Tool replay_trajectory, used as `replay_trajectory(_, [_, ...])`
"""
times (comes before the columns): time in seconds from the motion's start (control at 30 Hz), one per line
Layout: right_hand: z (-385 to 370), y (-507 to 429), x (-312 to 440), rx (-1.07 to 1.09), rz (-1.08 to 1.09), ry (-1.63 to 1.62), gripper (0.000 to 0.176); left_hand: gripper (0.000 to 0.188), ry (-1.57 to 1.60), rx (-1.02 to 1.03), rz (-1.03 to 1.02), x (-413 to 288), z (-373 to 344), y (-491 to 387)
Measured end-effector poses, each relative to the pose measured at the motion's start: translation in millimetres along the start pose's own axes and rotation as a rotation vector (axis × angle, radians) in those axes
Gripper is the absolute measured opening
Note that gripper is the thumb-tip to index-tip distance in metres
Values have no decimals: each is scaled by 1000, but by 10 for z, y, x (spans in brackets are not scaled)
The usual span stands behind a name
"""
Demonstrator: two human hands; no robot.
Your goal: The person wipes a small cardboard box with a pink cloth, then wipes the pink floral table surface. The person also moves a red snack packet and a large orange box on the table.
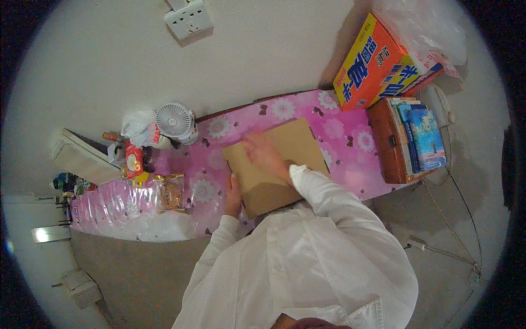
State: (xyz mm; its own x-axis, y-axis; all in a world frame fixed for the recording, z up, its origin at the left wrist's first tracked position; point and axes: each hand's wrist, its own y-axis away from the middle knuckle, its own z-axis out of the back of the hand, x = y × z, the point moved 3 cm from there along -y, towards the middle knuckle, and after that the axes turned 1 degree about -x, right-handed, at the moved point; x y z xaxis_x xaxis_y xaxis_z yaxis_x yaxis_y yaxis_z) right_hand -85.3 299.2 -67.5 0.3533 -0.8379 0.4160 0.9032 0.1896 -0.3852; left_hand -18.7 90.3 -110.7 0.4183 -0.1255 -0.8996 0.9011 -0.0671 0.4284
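Note:
A flat brown cardboard box (283, 185) lies closed on a table with a pink flowered cover (283, 107), right in front of my body. My left hand (233, 196) rests along the box's left edge, fingers pointing away from me. Over the upper left part of the box's top is my right hand (261, 150), slightly blurred, its fingers near the far left edge. Whether its fingertips press on the cardboard or hang just above it, I cannot tell.
A small white fan (174, 120), plastic bags (141, 126) and a clear packet (171, 193) are at left. At right stand a wooden box (380, 142) holding books (427, 140) and a large orange and yellow carton (370, 61). A wall socket (190, 21) is above.

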Motion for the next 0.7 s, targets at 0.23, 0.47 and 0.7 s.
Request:
replay_trajectory(0.23, [-56,0,336,56,179,-107,44,61,51,-13,-64,-231,-82,196])
replay_trajectory(0.47, [1002,293,-971,-168,-272,71,28,58,-111,-12,-306,442,-9,-220])
replay_trajectory(0.7, [714,191,-612,-239,-228,78,31,61,142,42,-31,326,-16,-107])
